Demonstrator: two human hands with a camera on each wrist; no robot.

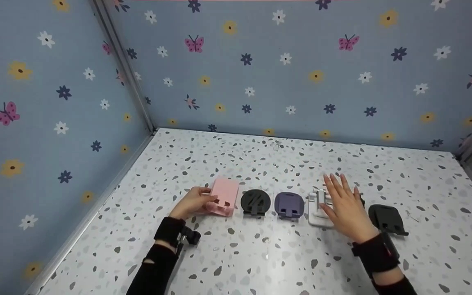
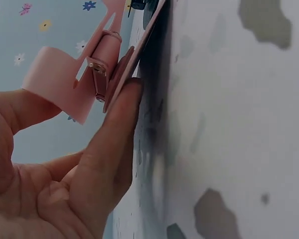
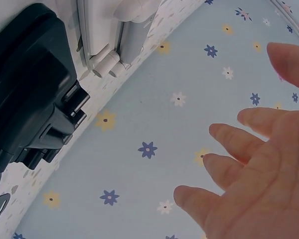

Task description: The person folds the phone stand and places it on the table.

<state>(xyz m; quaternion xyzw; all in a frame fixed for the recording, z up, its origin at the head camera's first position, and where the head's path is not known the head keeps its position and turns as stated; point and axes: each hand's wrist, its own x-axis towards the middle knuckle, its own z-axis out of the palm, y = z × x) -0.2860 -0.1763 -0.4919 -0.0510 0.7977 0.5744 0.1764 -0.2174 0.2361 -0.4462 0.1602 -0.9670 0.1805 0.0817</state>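
At the left of the row, my left hand [image 1: 194,202] grips a pink folding phone stand [image 1: 225,192] by its left side. In the left wrist view, the fingertips [image 2: 132,92] are at the edge of the stand's base, and the thumb lies by its curved pink plate [image 2: 52,77]. That base tilts off the tabletop. Over the white phone stand [image 1: 317,219] hovers my right hand [image 1: 348,213], fingers straight and holding nothing; it hides part of that stand. The right wrist view shows a gap between this hand and the black stand [image 3: 32,84].
Between the hands lie a round black phone stand [image 1: 255,201] and a purple one [image 1: 289,205]. Another black stand [image 1: 386,219] is right of my right hand. The speckled white tabletop [image 1: 236,262] meets flowered blue walls [image 1: 260,82] at the back and sides.
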